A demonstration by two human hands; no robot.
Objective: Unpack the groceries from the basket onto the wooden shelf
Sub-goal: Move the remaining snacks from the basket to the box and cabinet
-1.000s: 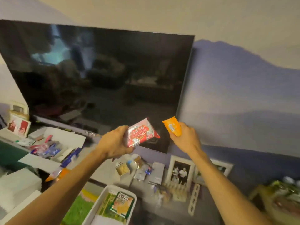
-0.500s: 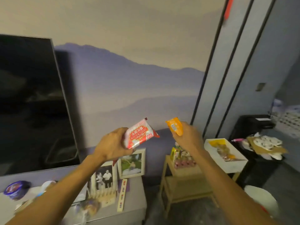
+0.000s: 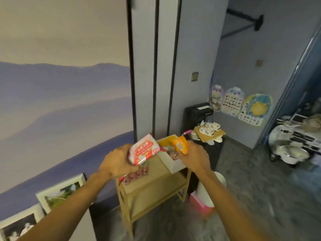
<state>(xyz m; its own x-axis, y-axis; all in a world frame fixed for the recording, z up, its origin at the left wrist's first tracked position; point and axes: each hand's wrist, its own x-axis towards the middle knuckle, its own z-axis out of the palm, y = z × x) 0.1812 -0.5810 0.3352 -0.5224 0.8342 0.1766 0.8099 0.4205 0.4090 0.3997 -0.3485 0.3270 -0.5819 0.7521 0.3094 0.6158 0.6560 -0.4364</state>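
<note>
My left hand [image 3: 116, 162] grips a red and white wafer biscuit packet [image 3: 144, 149], held up in front of me. My right hand [image 3: 194, 158] grips a small orange packet [image 3: 181, 145] beside it. Both hands hover just above the top of the small wooden shelf [image 3: 152, 185], which stands below them against the wall. A pack with several small red-topped items [image 3: 137, 173] lies on the shelf's top at its left. A white box [image 3: 171, 160] with yellow and brown goods in it sits on the shelf's right end.
Picture frames [image 3: 59, 193] stand on a cabinet at lower left. A white bin [image 3: 211, 190] and a pink item [image 3: 199, 203] sit right of the shelf. A black stand [image 3: 196, 115] with a cardboard sheet is behind. A white ride-on toy [image 3: 293, 145] is at far right.
The view has swung right, away from the television, and the wooden shelf now lies directly under my hands. Both hands still hold their packets, closer to the shelf.
</note>
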